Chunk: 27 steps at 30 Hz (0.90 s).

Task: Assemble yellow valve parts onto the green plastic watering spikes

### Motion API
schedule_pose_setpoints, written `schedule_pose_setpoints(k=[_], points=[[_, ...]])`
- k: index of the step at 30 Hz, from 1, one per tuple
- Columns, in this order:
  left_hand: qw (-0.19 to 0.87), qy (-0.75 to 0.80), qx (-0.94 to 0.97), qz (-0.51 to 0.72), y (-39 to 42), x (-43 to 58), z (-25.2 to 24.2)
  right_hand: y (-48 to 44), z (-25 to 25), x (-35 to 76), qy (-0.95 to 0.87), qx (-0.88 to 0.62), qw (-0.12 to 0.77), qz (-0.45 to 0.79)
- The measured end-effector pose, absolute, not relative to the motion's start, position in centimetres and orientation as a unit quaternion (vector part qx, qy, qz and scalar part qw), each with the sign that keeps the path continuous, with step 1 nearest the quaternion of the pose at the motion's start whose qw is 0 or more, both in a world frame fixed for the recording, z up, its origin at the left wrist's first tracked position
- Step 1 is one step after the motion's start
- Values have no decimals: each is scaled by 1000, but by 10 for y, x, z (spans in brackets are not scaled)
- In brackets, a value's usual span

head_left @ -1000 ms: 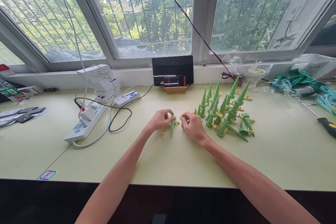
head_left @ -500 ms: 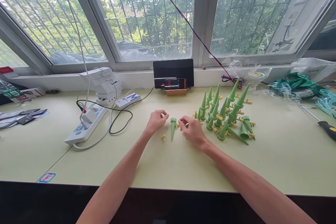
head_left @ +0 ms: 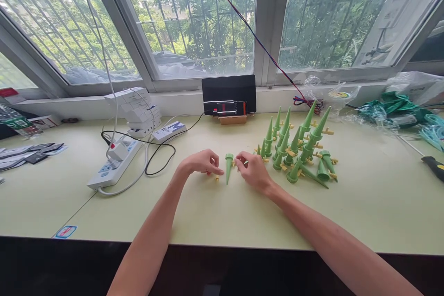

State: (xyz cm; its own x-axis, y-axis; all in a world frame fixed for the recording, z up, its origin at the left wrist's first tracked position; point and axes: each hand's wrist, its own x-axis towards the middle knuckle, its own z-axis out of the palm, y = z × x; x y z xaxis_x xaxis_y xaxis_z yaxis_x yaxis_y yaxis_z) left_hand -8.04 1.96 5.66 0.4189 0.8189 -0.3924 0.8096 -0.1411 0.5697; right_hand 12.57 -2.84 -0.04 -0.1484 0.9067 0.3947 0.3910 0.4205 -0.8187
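Note:
A single green spike (head_left: 228,166) lies on the table between my hands, wide cap away from me and tip toward me. My left hand (head_left: 204,163) hovers just left of it, fingers apart and bent down over a small yellow piece (head_left: 217,178), which is partly covered. Right of the spike, my right hand (head_left: 251,169) has thumb and forefinger closed together beside another yellow piece (head_left: 233,163); what they pinch, if anything, is too small to make out. Beyond my right hand stands a cluster of green spikes (head_left: 307,148) with yellow valves, some lying down.
On the left are a power strip (head_left: 114,166) with cables, stacked white boxes (head_left: 140,113) and dark cards. A phone (head_left: 231,108) leans on a black tablet (head_left: 222,88) at the back. Plastic bags (head_left: 398,108) and a screwdriver (head_left: 433,166) are at the right.
My left hand has moved down and slightly left, its fingers now reaching over the small yellow piece. My right hand has stayed nearly in place.

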Motion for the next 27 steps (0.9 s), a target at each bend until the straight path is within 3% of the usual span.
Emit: schedule_pose_setpoints(k=[10, 27], points=[[423, 521, 740, -38, 18, -77, 53, -27, -2, 125, -707, -463, 456, 279], [393, 487, 770, 124, 17, -73, 54, -29, 1, 126, -703, -463, 456, 287]])
